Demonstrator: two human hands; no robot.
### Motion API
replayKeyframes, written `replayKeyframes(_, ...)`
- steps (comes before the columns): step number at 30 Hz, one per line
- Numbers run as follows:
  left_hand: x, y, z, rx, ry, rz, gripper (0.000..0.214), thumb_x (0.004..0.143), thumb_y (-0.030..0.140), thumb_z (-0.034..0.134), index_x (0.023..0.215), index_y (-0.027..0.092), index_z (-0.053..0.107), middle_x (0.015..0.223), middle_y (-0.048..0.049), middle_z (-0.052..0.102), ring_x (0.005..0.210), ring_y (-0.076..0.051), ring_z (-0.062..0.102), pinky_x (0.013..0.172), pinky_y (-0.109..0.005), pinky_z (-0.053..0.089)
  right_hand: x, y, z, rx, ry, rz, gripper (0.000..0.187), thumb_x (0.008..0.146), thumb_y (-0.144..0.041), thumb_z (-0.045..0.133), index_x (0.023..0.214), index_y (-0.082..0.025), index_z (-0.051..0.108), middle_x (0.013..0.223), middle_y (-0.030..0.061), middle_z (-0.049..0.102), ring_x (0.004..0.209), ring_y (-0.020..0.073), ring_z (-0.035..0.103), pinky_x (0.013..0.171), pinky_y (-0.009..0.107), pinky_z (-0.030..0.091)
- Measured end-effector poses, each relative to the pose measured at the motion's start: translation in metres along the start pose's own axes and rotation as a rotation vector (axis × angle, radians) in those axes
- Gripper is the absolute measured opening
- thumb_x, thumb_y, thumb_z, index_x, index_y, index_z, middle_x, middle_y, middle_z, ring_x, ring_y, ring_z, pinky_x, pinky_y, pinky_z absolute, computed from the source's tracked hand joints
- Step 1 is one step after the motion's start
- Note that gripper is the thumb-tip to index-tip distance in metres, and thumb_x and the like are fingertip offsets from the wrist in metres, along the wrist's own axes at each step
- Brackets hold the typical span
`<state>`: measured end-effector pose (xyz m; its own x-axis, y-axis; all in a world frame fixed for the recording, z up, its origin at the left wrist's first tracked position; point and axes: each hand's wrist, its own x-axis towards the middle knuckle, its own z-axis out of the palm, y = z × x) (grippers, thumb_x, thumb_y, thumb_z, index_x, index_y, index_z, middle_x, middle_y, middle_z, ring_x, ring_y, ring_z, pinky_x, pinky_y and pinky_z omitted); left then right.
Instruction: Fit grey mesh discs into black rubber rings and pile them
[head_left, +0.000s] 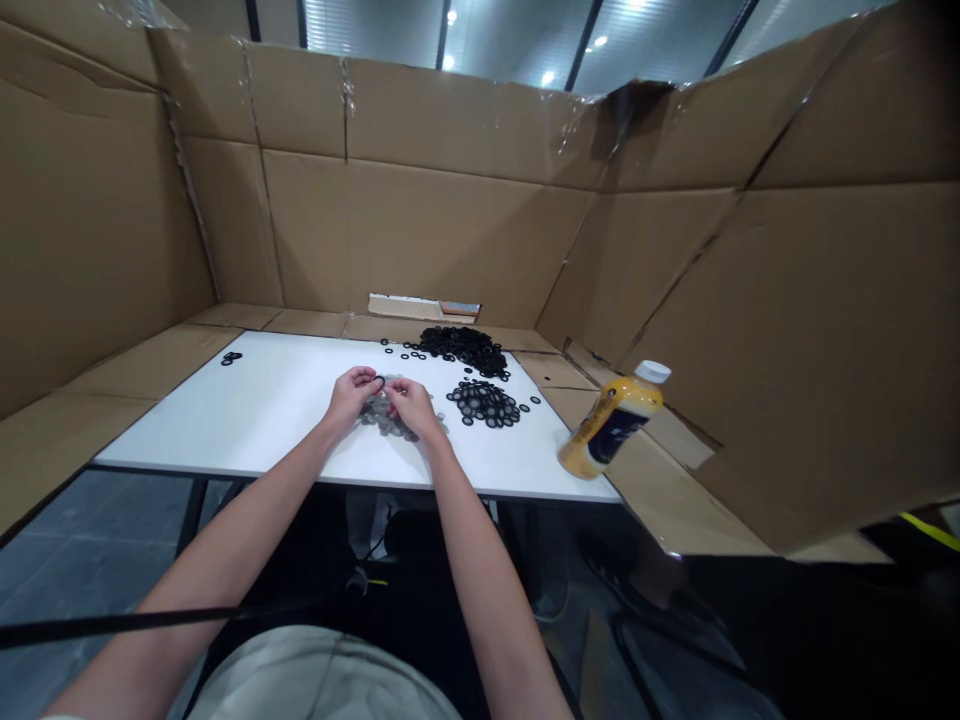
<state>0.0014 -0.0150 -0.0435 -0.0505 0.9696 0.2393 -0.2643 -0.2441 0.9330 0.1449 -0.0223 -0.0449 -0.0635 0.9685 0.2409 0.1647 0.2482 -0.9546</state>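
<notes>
My left hand [351, 394] pinches a small black ring [380, 382] between thumb and fingertips, just above the white tabletop. Close beside it, my right hand [412, 404] has its fingers pressed together near the same ring; whatever lies in them is too small to make out. Below both hands spreads a pile of greyish translucent discs [391, 428], partly covered by the fingers. Right of my right hand lies a heap of black rings with grey centres [486, 403]. Behind that is a larger heap of plain black rings [469, 350], with a few loose ones to its left.
Several black rings [231, 358] lie at the table's far left. A yellow drink bottle [611, 425] with a white cap stands at the right edge. Tall cardboard walls [435, 220] enclose the white table [277, 420] at the back and sides.
</notes>
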Motion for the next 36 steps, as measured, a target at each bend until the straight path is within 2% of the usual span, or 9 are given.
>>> replayKeyframes(9,-0.0006,-0.0028,-0.0005,0.013,-0.071,-0.035,0.042,0.055,0.034,0.087,0.084,0.016,0.063,0.075,-0.0025,0.069,0.064,-0.016,0.065,0.067,-0.032,0.053,0.0016,0.0005,0.0011,0.049,0.005,0.002,0.011,0.085,-0.027,0.064,0.080,-0.018,0.061,0.054,-0.0043,0.058,0.043,0.0087,0.053,0.044,0.018,0.044)
replayKeyframes(14,-0.0015,-0.0023,-0.0006,0.035,-0.091,-0.015,0.042,0.052,0.031,0.088,0.083,0.016,0.064,0.075,-0.0011,0.067,0.070,-0.016,0.065,0.071,-0.031,0.053,0.0013,-0.0036,0.0002,0.094,-0.007,0.025,0.015,0.087,-0.032,0.062,0.083,-0.018,0.061,0.063,-0.0016,0.061,0.048,0.0096,0.054,0.044,0.020,0.046)
replayKeyframes(19,-0.0030,-0.0015,0.0005,0.066,-0.119,0.002,0.042,0.051,0.028,0.089,0.082,0.016,0.063,0.076,-0.0009,0.066,0.071,-0.016,0.064,0.071,-0.031,0.053,0.0003,-0.0020,-0.0019,0.070,-0.017,0.031,0.015,0.085,-0.032,0.065,0.083,-0.018,0.061,0.053,-0.0058,0.053,0.041,0.0084,0.045,0.042,0.020,0.039)
replayKeyframes(23,-0.0036,-0.0014,0.0016,0.082,-0.126,0.003,0.043,0.049,0.025,0.088,0.082,0.016,0.063,0.074,-0.0004,0.066,0.069,-0.015,0.063,0.069,-0.030,0.052,0.0021,0.0019,-0.0008,0.032,-0.022,0.022,0.018,0.086,-0.033,0.061,0.075,-0.019,0.058,0.051,-0.0062,0.049,0.042,0.0088,0.043,0.044,0.021,0.037)
replayKeyframes(27,-0.0044,-0.0004,0.0022,0.078,-0.119,0.015,0.042,0.050,0.026,0.088,0.082,0.016,0.062,0.072,0.0006,0.065,0.067,-0.014,0.062,0.068,-0.029,0.052,0.0043,0.0042,0.0006,-0.019,0.004,0.000,0.020,0.087,-0.034,0.058,0.072,-0.020,0.057,0.054,-0.0046,0.052,0.047,0.0109,0.048,0.049,0.023,0.041)
replayKeyframes(33,-0.0054,0.0005,0.0012,0.055,-0.078,0.044,0.041,0.052,0.026,0.087,0.082,0.017,0.061,0.072,0.0006,0.065,0.069,-0.015,0.063,0.069,-0.030,0.053,0.0025,0.0023,-0.0025,-0.121,0.078,-0.075,0.008,0.080,-0.026,0.062,0.075,-0.020,0.063,0.074,0.0014,0.066,0.070,0.0168,0.060,0.069,0.029,0.049)
replayKeyframes(36,-0.0044,-0.0003,0.0004,0.052,-0.053,0.062,0.040,0.053,0.026,0.086,0.081,0.017,0.060,0.073,0.0006,0.064,0.070,-0.015,0.063,0.069,-0.029,0.052,0.0008,0.0017,-0.0019,-0.147,0.092,-0.094,0.008,0.080,-0.026,0.062,0.075,-0.020,0.064,0.079,0.0029,0.068,0.073,0.0181,0.062,0.071,0.030,0.050)
